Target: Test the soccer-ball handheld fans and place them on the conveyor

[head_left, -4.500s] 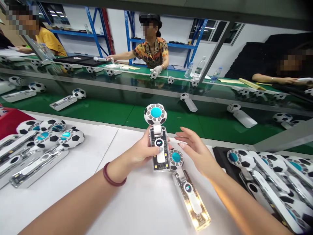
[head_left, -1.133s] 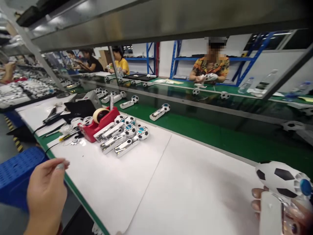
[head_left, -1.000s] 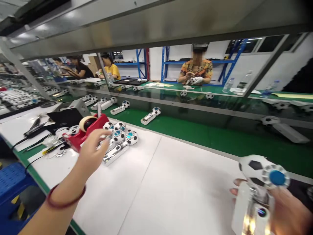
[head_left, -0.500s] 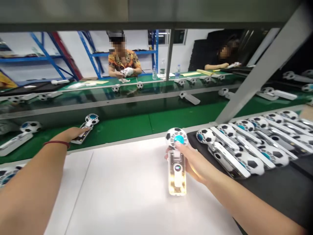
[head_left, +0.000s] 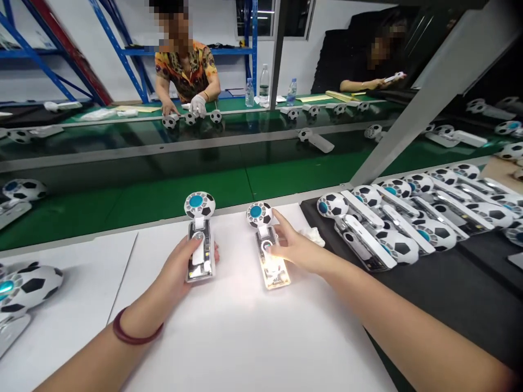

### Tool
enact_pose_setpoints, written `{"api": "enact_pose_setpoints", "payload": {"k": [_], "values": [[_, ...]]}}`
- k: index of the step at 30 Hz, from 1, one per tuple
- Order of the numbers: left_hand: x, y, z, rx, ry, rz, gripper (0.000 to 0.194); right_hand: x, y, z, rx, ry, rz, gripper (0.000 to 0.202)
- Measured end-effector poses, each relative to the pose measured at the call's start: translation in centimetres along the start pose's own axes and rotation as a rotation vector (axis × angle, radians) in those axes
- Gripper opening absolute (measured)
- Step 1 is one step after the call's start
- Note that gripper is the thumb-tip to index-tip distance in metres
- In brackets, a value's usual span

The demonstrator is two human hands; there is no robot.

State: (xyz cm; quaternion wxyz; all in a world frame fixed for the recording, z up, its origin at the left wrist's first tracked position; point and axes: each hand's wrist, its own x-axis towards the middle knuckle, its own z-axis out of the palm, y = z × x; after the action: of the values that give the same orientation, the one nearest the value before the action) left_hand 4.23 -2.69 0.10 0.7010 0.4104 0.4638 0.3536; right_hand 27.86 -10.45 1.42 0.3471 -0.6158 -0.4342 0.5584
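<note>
My left hand (head_left: 183,264) grips a handheld fan (head_left: 199,256) with a soccer-ball head, a blue centre and a clear handle showing circuit parts. Its thumb rests on the handle's front. My right hand (head_left: 292,242) holds a second handheld fan (head_left: 274,267) of the same kind, its handle glowing warm white, thumb near the round button or display. Both fans stand side by side, heads up, over the white work surface (head_left: 229,337). My fingers behind each handle are mostly hidden.
Rows of similar fans (head_left: 402,247) lie on a black mat (head_left: 441,305) at right. More fans (head_left: 30,288) are at left. A green conveyor belt (head_left: 278,179) runs behind, under a slanted metal post (head_left: 392,130). Two people (head_left: 186,71) sit across; bottles (head_left: 264,87) stand there.
My left hand has brought a fan from the green belt back over the white surface. My right hand has shifted left with its lit fan, its thumb now lower on the handle.
</note>
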Motion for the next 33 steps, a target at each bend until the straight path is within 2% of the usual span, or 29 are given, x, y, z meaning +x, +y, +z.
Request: {"api": "enact_pose_setpoints", "payload": {"k": [3,9,17,29,33], "values": [[-0.5,-0.2,0.0,0.02,-0.048,0.042,0.032,0.3,0.5,-0.3,0.004,-0.042,-0.048,0.098],[0.3,0.0,-1.1,-0.08,-0.001,-0.025,0.025,0.2,0.5,-0.7,0.057,-0.084,-0.063,0.098],[0.2,0.1,-0.9,-0.055,-0.006,-0.05,0.022,-0.2,-0.2,-1.0,0.162,-0.18,-0.05,0.098],[0.1,0.3,-0.8,-0.035,0.021,-0.066,0.02,-0.4,-0.5,-0.9,0.194,-0.18,-0.021,0.099],[0.2,0.3,-0.9,-0.019,-0.02,-0.053,0.021,-0.4,-0.4,-0.7,0.228,-0.169,-0.025,0.1]]}}
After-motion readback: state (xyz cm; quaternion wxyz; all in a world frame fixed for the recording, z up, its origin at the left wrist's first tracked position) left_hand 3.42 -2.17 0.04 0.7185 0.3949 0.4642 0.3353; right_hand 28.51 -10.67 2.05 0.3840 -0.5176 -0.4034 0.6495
